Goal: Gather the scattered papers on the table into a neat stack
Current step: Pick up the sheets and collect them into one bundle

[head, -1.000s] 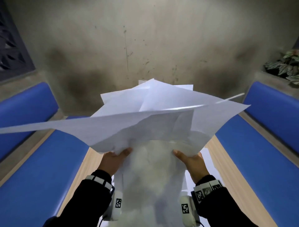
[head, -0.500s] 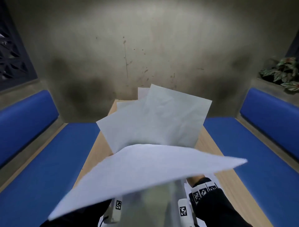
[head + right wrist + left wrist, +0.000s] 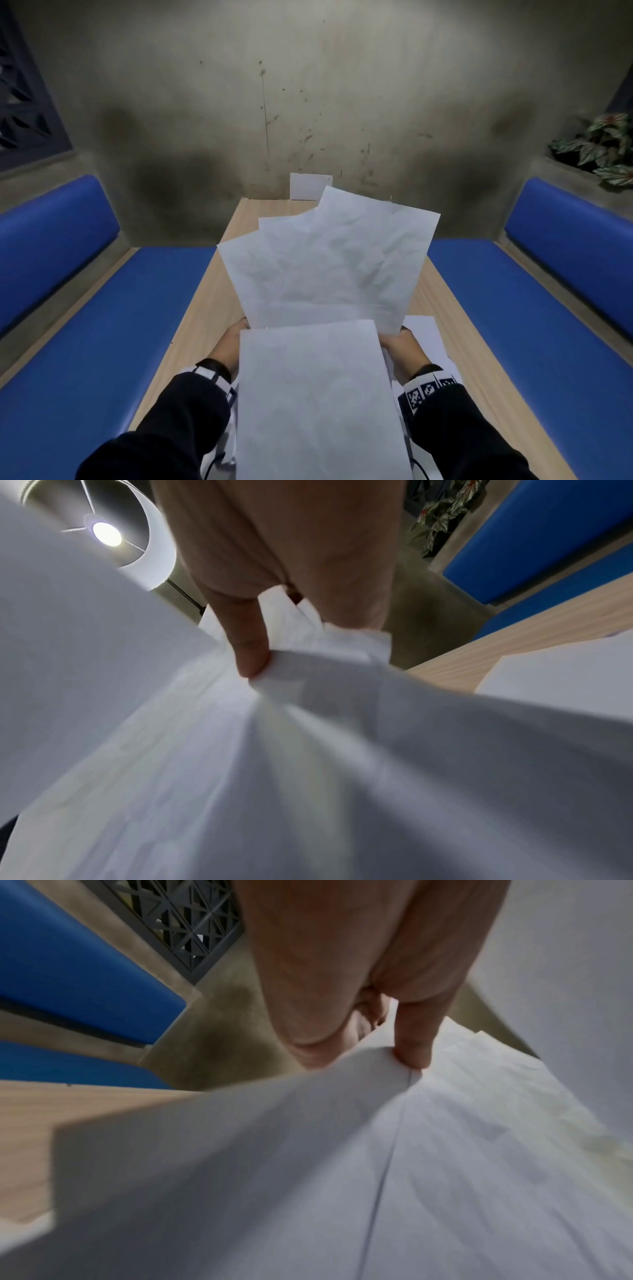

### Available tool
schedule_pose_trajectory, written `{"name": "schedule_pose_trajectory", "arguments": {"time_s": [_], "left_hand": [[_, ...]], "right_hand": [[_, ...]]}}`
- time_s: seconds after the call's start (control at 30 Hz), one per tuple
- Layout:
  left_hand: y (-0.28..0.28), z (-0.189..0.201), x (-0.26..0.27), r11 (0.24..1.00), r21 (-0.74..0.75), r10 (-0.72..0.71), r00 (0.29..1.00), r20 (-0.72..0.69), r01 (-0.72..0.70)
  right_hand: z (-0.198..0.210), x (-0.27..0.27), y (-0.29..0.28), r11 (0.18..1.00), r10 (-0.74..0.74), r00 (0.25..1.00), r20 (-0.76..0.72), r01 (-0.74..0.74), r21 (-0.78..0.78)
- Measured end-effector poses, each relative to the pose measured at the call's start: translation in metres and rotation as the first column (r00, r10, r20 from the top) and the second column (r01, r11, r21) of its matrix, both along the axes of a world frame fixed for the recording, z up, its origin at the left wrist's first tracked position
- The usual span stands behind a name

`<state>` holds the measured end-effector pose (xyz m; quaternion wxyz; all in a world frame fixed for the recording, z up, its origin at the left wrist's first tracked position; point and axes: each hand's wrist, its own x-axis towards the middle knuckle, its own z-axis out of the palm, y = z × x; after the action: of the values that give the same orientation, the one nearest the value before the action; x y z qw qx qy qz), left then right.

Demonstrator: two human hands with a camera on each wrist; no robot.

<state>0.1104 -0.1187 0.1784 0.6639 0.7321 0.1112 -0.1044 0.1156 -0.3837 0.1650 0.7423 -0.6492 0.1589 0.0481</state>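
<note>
Both hands hold a loose fan of white papers (image 3: pixel 329 267) above the wooden table (image 3: pixel 205 308). One sheet (image 3: pixel 315 401) has flopped toward me and covers the space between my wrists. My left hand (image 3: pixel 229 346) grips the bundle's left edge; in the left wrist view its thumb (image 3: pixel 414 1042) presses on the paper (image 3: pixel 342 1150). My right hand (image 3: pixel 404 349) grips the right edge; the right wrist view shows its thumb (image 3: pixel 250 653) pinching crumpled sheets (image 3: pixel 308 737). More sheets (image 3: pixel 424 335) lie on the table under my right hand.
Blue padded benches (image 3: pixel 85 342) (image 3: pixel 534 325) run along both sides of the narrow table. A small white card (image 3: pixel 308 186) stands at the table's far end against the stained wall. A potted plant (image 3: pixel 603 147) sits on the ledge at the right.
The bundle has come down from in front of the camera toward the table. One sheet swung over and now lies flat toward me. Both hands keep their grip.
</note>
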Motion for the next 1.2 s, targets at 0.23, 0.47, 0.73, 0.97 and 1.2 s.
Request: {"name": "schedule_pose_trajectory", "arguments": {"time_s": [0.23, 0.47, 0.73, 0.97, 1.2], "left_hand": [[0.011, -0.052, -0.033, 0.948, -0.316, -0.043, 0.959, -0.280, -0.050], [0.014, -0.065, -0.051, 0.981, 0.004, -0.188, 0.966, -0.176, 0.192], [0.001, 0.023, -0.023, 0.999, 0.026, 0.022, 0.956, 0.293, -0.031], [0.003, 0.032, -0.033, 0.996, -0.032, 0.086, 0.952, 0.294, -0.080], [-0.005, 0.019, -0.035, 0.993, 0.089, 0.043, 0.954, 0.297, -0.072]], "right_hand": [[-0.027, -0.027, -0.007, 0.993, 0.105, 0.966, -0.236, -0.114, -0.026], [-0.050, -0.040, -0.011, 0.954, 0.293, 0.937, -0.191, -0.274, 0.120], [0.037, -0.028, 0.004, 0.994, 0.023, 0.965, 0.261, 0.006, -0.106], [0.055, -0.039, 0.004, 0.983, 0.138, 0.895, 0.424, -0.072, -0.167], [0.026, -0.037, 0.011, 0.955, 0.243, 0.941, 0.237, -0.189, -0.228]]}}
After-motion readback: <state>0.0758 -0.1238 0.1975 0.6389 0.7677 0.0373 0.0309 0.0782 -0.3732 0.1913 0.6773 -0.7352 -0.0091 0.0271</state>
